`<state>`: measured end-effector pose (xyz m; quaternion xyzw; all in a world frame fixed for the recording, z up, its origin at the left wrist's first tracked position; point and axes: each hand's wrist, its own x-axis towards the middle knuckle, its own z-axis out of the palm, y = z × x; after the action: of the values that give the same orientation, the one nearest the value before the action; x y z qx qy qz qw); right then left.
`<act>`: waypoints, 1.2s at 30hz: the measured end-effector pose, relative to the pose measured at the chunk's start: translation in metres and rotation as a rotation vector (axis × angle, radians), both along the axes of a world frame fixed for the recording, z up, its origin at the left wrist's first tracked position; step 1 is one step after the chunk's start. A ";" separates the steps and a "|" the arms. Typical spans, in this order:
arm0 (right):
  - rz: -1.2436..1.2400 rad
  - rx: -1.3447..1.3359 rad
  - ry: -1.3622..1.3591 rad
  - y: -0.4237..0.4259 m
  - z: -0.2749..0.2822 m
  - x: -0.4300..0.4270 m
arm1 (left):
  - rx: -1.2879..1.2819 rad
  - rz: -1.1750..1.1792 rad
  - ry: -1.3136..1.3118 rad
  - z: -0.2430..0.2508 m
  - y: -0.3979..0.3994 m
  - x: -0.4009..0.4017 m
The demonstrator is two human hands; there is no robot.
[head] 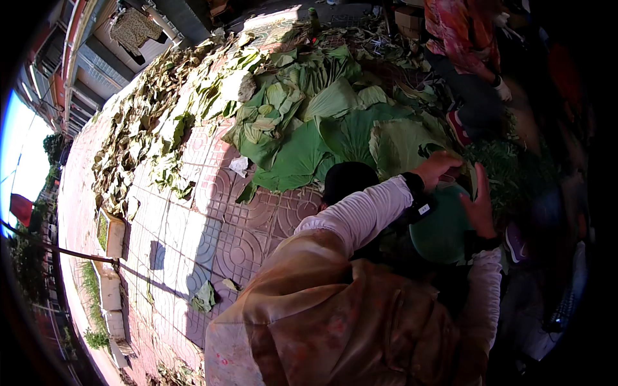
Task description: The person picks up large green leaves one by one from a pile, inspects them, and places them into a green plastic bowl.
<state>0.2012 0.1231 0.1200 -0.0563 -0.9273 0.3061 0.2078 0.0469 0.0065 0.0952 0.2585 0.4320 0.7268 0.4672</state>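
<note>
My left hand (437,169), in a white sleeve with a black wristband, has its fingers curled on the edge of a leaf at the right end of the leaf pile. Just right of it, my right hand (479,205) is raised with thumb and fingers apart; a pale strip of leaf shows between the hands. Below them lies a smooth, rounded green thing (442,227), whose kind I cannot tell. Large green leaves, like lotus leaves (297,157), spread in an overlapping heap to the left. A folded bundle of leaves (265,116) rests on that heap.
Dry, crumpled leaves (125,135) cover the patterned paving (236,241) further left. A person in a red patterned top (463,38) is at the upper right, beside feathery greenery (502,164). White planter boxes (108,289) line the left. A purple shoe (516,243) shows at right.
</note>
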 end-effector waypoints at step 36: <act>0.003 0.626 -0.296 0.092 -0.116 0.026 | -0.024 0.184 0.670 -0.009 -0.005 -0.034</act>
<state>0.2272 0.2153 0.0042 -0.0322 -0.9964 -0.0046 0.0780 0.0133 0.0017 0.0863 0.4371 0.5915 0.6356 0.2348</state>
